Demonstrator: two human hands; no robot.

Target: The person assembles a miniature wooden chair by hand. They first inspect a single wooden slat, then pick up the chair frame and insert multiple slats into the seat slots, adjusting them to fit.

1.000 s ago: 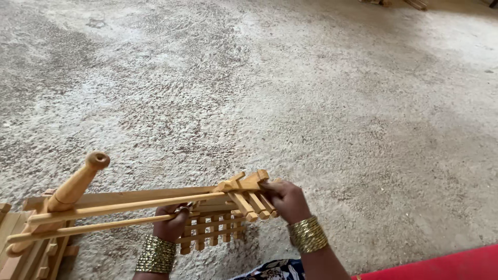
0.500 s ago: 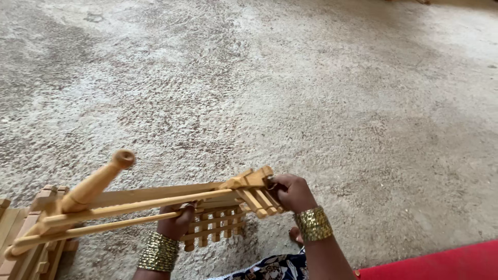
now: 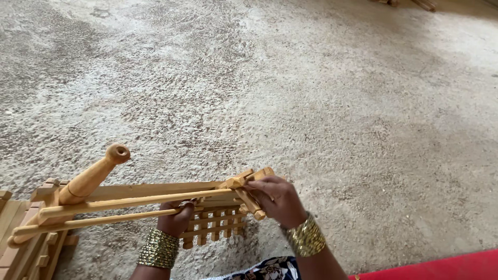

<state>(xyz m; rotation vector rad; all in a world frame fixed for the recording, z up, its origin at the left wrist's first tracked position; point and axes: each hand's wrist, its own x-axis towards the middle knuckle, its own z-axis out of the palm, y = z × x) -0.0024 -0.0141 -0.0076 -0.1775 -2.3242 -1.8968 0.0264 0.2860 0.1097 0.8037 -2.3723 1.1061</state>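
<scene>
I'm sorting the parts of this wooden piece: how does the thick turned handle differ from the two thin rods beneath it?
The turned handle is thick, tapered and ends in a knob with a hole; the thin rods are slim and even along their length. The handle tilts up and away at the left; the rods lie nearly level, running to the right hand. The handle is short, the rods much longer. Both are pale, unpainted wood, joined to the same frame.

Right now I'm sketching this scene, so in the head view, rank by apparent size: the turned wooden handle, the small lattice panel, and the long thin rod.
1. Long thin rod, by far the longest.
2. Turned wooden handle and small lattice panel look about alike; the hands partly hide the panel, so I won't rank them.
</scene>
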